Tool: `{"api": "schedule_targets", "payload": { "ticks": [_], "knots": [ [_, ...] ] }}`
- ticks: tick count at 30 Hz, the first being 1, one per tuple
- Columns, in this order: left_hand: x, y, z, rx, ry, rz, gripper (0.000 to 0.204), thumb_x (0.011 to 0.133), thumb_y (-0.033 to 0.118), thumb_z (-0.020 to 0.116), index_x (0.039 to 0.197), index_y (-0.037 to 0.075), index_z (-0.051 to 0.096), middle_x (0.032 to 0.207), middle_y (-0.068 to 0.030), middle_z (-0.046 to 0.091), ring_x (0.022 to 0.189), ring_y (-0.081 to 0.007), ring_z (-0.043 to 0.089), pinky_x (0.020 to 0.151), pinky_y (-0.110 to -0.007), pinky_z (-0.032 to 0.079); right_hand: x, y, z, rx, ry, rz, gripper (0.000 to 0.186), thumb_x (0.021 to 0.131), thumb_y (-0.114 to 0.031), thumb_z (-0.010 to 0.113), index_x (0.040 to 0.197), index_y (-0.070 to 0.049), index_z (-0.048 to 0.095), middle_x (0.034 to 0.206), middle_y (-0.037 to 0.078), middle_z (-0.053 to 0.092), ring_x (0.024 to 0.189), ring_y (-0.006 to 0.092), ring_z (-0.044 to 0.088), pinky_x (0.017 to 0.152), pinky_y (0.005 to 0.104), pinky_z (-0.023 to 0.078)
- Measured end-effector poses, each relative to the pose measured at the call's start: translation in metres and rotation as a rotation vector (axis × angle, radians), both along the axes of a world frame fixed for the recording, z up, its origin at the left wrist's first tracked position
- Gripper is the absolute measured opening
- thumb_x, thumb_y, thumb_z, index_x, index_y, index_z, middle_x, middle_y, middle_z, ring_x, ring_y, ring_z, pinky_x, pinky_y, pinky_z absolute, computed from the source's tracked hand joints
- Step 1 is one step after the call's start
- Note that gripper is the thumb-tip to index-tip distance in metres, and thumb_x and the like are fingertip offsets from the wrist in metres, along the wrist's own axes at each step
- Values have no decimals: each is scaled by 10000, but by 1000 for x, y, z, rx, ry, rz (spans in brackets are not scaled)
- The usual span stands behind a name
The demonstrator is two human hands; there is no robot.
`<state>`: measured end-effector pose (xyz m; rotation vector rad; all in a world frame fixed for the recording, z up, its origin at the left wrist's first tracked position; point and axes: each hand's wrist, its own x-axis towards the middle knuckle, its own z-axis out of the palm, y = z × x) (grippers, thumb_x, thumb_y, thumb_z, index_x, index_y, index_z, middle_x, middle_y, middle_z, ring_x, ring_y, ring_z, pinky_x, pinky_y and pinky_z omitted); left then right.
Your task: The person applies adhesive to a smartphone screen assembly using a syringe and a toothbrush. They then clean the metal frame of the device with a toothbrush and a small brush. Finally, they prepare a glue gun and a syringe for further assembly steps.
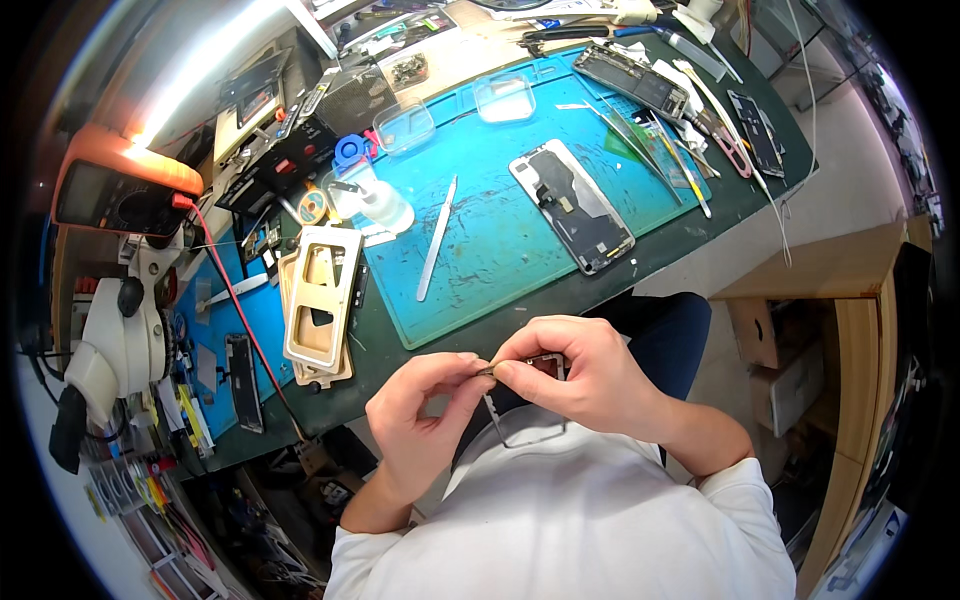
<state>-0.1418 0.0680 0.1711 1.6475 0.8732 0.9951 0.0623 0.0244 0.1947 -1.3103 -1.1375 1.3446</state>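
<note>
Close to my body, over my lap, I hold a thin dark phone frame (535, 441) with an open middle. My right hand (600, 375) wraps its upper right part, with thumb and forefinger pinched together. The fingertips of my left hand (425, 405) close on the frame's upper left corner, touching my right fingertips. Whether a smaller part sits between the fingertips is hidden. Beyond my hands, a phone screen assembly (585, 225) lies with its inner side up on the blue work mat (470, 290). Silver tweezers (437, 240) rest left of it.
A gold metal fixture (323, 300) lies left of the mat, with a white dispenser bottle (385, 205) behind it. Clear plastic boxes (505, 98), an opened phone (632, 80) and several tools crowd the far side. An orange multimeter (125, 190) and a microscope arm (125, 330) stand left.
</note>
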Motion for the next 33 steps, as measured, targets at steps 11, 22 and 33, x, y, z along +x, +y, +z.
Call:
{"api": "schedule_targets", "payload": {
  "ticks": [11,22,33],
  "knots": [
    [-4,11,2,274,110,-4,245,866,-152,748,1066,-21,699,1034,-136,707,924,-187,710,786,-295,609,0,-6,-18,349,-233,-178,160,902,3,751,1062,-9,739,953,81,703,783,154,706,700,276,581],
    [13,13,5,489,175,1,250,786,-73,846,992,20,738,975,-86,711,823,-201,692,661,-297,569,-3,-9,-12,330,-219,-136,145,908,-14,764,1053,-13,762,903,73,700,695,139,671,613,265,543],
    [11,11,8,357,162,-21,193,797,-107,803,945,-6,730,938,-106,716,800,-173,694,675,-271,559,-5,-8,-14,383,-260,-138,141,881,-8,776,1022,-19,772,886,75,713,702,170,683,597,282,547]
  ]
}}
